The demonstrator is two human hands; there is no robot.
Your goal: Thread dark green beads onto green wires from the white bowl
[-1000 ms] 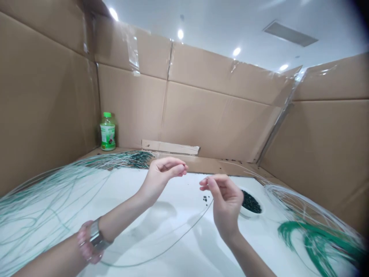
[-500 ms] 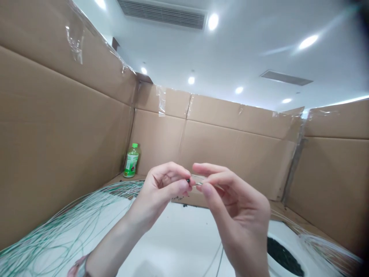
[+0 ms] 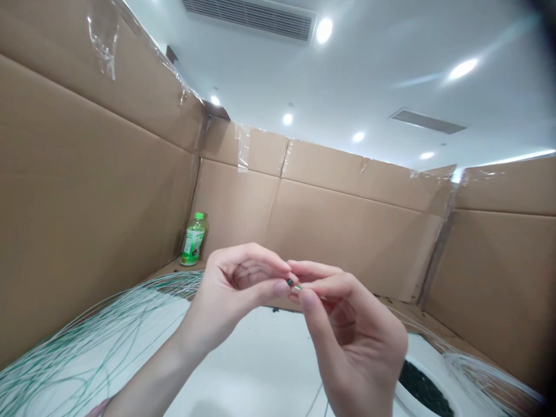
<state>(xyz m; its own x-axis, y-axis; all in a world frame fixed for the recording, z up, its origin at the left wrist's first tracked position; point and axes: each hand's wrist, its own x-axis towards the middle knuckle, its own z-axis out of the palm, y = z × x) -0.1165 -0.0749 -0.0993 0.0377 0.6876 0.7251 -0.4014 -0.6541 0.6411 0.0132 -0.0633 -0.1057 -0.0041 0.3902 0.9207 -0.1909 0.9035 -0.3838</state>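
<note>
Between the thumb and index finger of my left hand [image 3: 243, 284] is a small dark piece [image 3: 289, 282], mostly covered by the fingertips. My right hand [image 3: 351, 313] pinches a thin green-and-white wire [image 3: 297, 287] just beside it, with the wire's tip pointing at the dark piece. The fingertips of both hands meet in front of the cardboard wall, above the white table. Whether the wire's tip enters the piece cannot be made out. Below my right hand, thin wire strands [image 3: 316, 399] hang down over the table.
Many loose green and white wires [image 3: 99, 324] spread over the left of the white table [image 3: 256, 365]. A green-capped bottle [image 3: 193, 240] stands in the back left corner. At right are a white bowl [image 3: 402, 399] of small dark pieces and coiled white wires [image 3: 482, 370]. Cardboard walls [image 3: 347, 231] surround the table.
My hands have come closer together, and the gap between the dark piece and my right fingertips has narrowed. The camera view has shifted slightly.
</note>
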